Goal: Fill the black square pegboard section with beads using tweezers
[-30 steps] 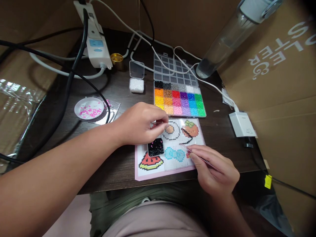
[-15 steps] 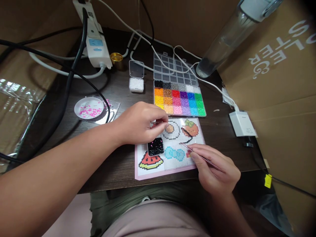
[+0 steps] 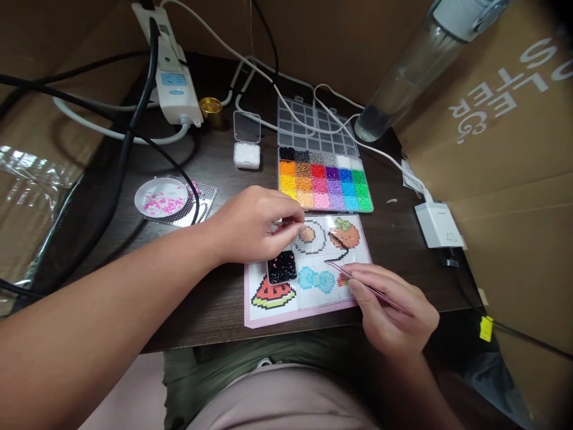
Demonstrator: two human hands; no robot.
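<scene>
My right hand (image 3: 396,304) is closed around a pair of pink metal tweezers (image 3: 373,286). Their tips rest at the lower end of a line of black beads (image 3: 345,248) on a clear pegboard (image 3: 313,301). Under the board lies a printed pattern sheet (image 3: 256,319) with pixel pictures of an egg, a persimmon, a blue bow and a watermelon. My left hand (image 3: 264,221) hovers over or rests on the board's upper left, thumb and forefinger pinched beside the egg picture; whatever they hold is too small to make out. Just below it sits a small box of black beads (image 3: 283,267) with a few pink ones.
A sorted bead case (image 3: 326,179) lies open behind the sheet. Left of it are a small box of white beads (image 3: 247,155) and a white dish (image 3: 141,206) of pink beads. A power strip (image 3: 179,95), cables, a bottle (image 3: 403,77) and a charger (image 3: 439,224) surround the work.
My right hand has shifted very slightly right and down, the tweezer tips staying near the end of the black bead line. My left hand keeps its place.
</scene>
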